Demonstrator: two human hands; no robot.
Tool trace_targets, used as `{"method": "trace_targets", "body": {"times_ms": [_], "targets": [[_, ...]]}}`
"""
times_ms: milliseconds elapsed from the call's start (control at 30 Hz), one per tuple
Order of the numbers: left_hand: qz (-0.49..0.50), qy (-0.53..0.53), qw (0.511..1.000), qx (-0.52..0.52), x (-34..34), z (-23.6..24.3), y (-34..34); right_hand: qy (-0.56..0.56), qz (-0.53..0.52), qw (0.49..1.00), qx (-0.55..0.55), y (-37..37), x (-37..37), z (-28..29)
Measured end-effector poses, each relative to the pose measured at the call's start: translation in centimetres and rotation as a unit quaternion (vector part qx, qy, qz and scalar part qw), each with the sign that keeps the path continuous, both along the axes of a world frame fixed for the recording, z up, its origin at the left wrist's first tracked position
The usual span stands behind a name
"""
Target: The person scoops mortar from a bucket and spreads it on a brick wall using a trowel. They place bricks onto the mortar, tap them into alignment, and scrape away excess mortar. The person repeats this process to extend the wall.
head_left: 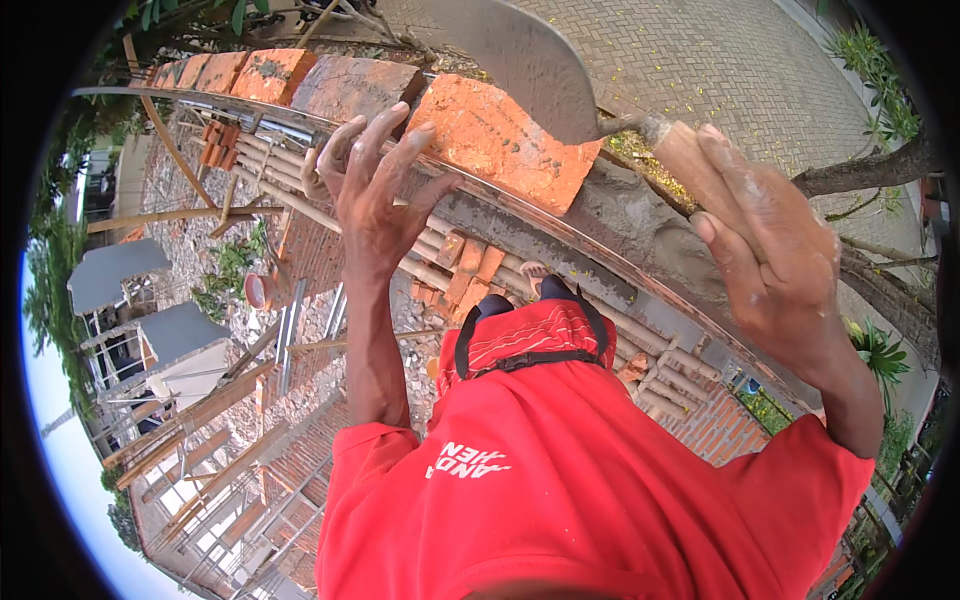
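My right hand (780, 245) is closed around the wooden handle of a trowel (520, 70). The trowel's grey blade reaches left, its lower edge at the orange brick (500, 140) on top of the wall. My left hand (375, 195) is open, fingers spread and curved, with the fingertips at the near edge where the orange brick meets a greyish brick (355, 88); it holds nothing. Wet grey mortar (640, 220) lies along the wall top to the right of the orange brick, below the trowel handle.
More bricks (225, 72) continue the row leftward, with a thin strip (540, 218) along their near side. Below are bamboo scaffold poles (420, 272) and stacked bricks (470, 270). A tree branch (860, 170) stands to the right, paving (690, 60) beyond the wall.
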State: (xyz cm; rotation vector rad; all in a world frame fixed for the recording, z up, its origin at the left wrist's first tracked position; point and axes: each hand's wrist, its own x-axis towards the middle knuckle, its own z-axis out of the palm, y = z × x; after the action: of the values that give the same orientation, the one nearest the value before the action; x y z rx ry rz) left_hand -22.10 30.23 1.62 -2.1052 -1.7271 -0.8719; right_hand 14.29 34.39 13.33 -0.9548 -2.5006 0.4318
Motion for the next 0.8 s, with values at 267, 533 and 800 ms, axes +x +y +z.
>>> {"method": "trace_targets", "body": {"times_ms": [267,533,800], "targets": [[-0.066,0.029,0.996,0.053,-2.4,-0.7,2.1,0.053,0.014,0.998,0.040,-1.7,-1.8,-0.7],[-0.103,-0.015,0.988,0.110,-3.7,-2.2,3.0,0.018,-0.020,0.996,0.087,-1.0,-6.3,-1.6],[-0.148,-0.079,0.980,0.106,-4.3,-3.2,3.5,0.006,-0.028,0.995,0.100,-1.5,-8.4,-2.0]]}}
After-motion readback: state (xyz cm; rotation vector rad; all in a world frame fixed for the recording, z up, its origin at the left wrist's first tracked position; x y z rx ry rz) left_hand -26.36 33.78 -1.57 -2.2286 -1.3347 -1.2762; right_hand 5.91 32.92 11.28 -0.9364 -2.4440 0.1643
